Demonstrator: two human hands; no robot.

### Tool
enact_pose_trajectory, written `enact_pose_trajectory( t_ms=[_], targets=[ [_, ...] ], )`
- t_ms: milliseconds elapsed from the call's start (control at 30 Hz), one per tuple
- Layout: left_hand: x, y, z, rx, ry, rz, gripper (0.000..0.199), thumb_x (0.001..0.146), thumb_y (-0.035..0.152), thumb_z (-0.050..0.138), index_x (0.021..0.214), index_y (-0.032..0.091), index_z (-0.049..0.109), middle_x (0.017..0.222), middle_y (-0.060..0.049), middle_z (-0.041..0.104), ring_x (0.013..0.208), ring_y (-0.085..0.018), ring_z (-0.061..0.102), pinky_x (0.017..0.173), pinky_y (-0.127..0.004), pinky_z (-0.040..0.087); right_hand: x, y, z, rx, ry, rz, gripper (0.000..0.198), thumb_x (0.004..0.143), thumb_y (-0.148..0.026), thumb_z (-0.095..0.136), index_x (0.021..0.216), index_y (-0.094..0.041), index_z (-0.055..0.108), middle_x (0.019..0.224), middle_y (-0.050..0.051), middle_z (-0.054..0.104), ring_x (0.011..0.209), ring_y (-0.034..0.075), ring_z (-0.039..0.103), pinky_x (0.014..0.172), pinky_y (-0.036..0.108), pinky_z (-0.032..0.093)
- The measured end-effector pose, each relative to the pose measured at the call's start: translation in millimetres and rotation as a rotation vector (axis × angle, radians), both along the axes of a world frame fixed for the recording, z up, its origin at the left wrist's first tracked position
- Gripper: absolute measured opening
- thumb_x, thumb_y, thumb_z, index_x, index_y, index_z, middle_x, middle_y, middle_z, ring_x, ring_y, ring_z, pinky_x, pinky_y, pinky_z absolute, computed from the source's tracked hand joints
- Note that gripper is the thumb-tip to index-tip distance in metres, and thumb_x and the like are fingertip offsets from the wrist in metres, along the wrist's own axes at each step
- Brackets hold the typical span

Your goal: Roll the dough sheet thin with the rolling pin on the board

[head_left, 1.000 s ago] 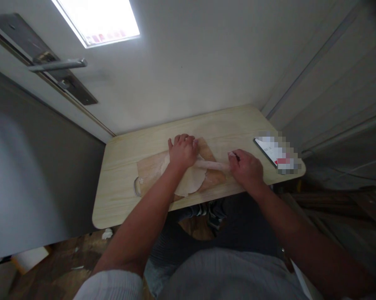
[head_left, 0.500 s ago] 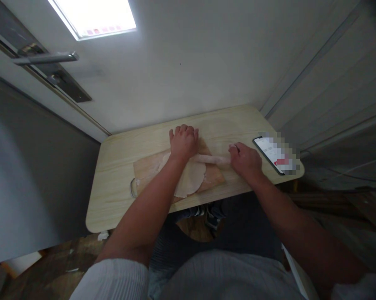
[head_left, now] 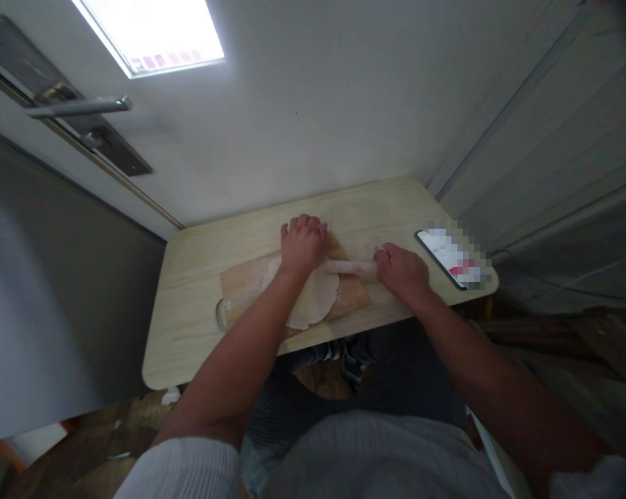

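A flat, pale sheet of dough [head_left: 315, 299] lies on a wooden cutting board [head_left: 245, 283] with a metal handle at its left end. A slim, flour-dusted rolling pin [head_left: 350, 267] crosses the far part of the dough. My left hand [head_left: 303, 244] lies over the pin's left part with its fingers curled forward, hiding that end. Beyond the board's right edge, my right hand [head_left: 402, 269] is closed around the other end of the pin. My left forearm covers part of the dough and board.
The board rests on a light wooden table [head_left: 188, 291] pushed against a white door [head_left: 317, 125] with a metal handle [head_left: 84, 107]. A phone [head_left: 442, 256], partly pixelated, lies at the table's right end. A grey panel [head_left: 57, 298] stands to the left.
The whole view has shifted slightly. Both hands stay on the rolling pin, which has barely moved relative to the dough and board.
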State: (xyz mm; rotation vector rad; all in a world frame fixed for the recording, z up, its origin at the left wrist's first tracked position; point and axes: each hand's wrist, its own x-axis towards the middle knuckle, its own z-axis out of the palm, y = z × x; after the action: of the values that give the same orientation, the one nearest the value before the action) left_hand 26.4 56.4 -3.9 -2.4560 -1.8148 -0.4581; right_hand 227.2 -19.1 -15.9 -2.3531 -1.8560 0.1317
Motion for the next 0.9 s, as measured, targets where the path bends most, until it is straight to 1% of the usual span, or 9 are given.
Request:
enact_pose_trajectory(
  t_ms=[167,333,433,500,600,667,733,800,900],
  targets=[
    [-8.2,-27.9,-6.4,-0.020,-0.035,0.020,0.039,0.104,0.040,0.029,0.124,0.026,0.059,0.133,-0.008,0.060,0.121,-0.027,0.051,0.106,-0.049,0.034,-2.4,-22.7,-6.1,0.111,-0.061,0.119,0.041,0.100,-0.034,0.034,0.088,-0.017,0.069,0.089,0.010,0.072,0.079,0.021,0.061,0.067,0.032,0.030],
    [-16.5,-64.5,-8.0,-0.036,-0.045,0.046,0.044,0.104,0.045,0.025,0.135,0.029,0.053,0.145,-0.005,0.054,0.130,-0.028,0.047,0.112,-0.053,0.030,-2.9,-52.3,-13.4,0.235,-0.030,0.236,0.045,0.102,-0.037,0.032,0.081,-0.017,0.066,0.084,0.009,0.068,0.080,0.021,0.058,0.072,0.032,0.033],
    [-20.9,-89.4,-6.8,-0.027,-0.033,0.056,0.047,0.103,0.047,0.027,0.140,0.028,0.048,0.151,-0.006,0.049,0.139,-0.029,0.040,0.116,-0.055,0.026,-2.2,-69.5,-18.5,0.281,0.056,0.279,0.042,0.102,-0.042,0.035,0.085,-0.019,0.066,0.085,0.008,0.066,0.082,0.021,0.057,0.074,0.032,0.035],
    [-23.2,-104.8,-7.4,-0.006,-0.038,0.070,0.047,0.103,0.047,0.029,0.142,0.028,0.047,0.153,-0.006,0.047,0.142,-0.029,0.037,0.118,-0.057,0.022,-1.5,-77.9,-21.9,0.304,0.122,0.305,0.040,0.100,-0.049,0.041,0.091,-0.019,0.066,0.088,0.008,0.065,0.085,0.022,0.057,0.076,0.032,0.038],
    [-27.2,-120.2,-10.0,0.027,-0.061,0.099,0.047,0.103,0.046,0.030,0.142,0.026,0.047,0.152,-0.007,0.048,0.144,-0.028,0.036,0.120,-0.057,0.019,-2.2,-80.3,-24.3,0.330,0.183,0.310,0.041,0.095,-0.057,0.050,0.093,-0.019,0.065,0.090,0.008,0.063,0.087,0.023,0.057,0.077,0.032,0.041],
    [-32.2,-122.0,-10.3,0.043,-0.085,0.120,0.046,0.102,0.046,0.031,0.140,0.025,0.049,0.151,-0.008,0.050,0.142,-0.028,0.038,0.120,-0.058,0.019,-6.1,-73.1,-21.9,0.334,0.195,0.317,0.040,0.093,-0.057,0.053,0.090,-0.019,0.064,0.089,0.008,0.063,0.087,0.023,0.058,0.077,0.032,0.041],
    [-40.7,-115.7,-7.4,0.060,-0.116,0.153,0.045,0.102,0.045,0.032,0.138,0.025,0.050,0.149,-0.009,0.052,0.140,-0.028,0.041,0.119,-0.058,0.022,-13.9,-59.0,-15.7,0.330,0.187,0.331,0.038,0.093,-0.056,0.055,0.089,-0.019,0.064,0.089,0.008,0.063,0.087,0.023,0.058,0.077,0.033,0.042],
    [-52.5,-102.1,-1.7,0.076,-0.151,0.199,0.044,0.102,0.043,0.033,0.136,0.024,0.053,0.146,-0.009,0.054,0.137,-0.028,0.044,0.117,-0.056,0.026,-25.2,-40.2,-7.3,0.322,0.166,0.339,0.038,0.093,-0.055,0.055,0.091,-0.019,0.064,0.092,0.008,0.064,0.088,0.023,0.058,0.077,0.033,0.042],
    [-72.8,-74.4,6.9,0.083,-0.203,0.265,0.041,0.102,0.041,0.035,0.131,0.022,0.058,0.138,-0.010,0.061,0.131,-0.027,0.051,0.113,-0.050,0.035,-43.4,-10.9,4.1,0.292,0.169,0.358,0.039,0.094,-0.056,0.052,0.094,-0.019,0.064,0.096,0.009,0.065,0.090,0.023,0.059,0.077,0.033,0.042]
  ],
)
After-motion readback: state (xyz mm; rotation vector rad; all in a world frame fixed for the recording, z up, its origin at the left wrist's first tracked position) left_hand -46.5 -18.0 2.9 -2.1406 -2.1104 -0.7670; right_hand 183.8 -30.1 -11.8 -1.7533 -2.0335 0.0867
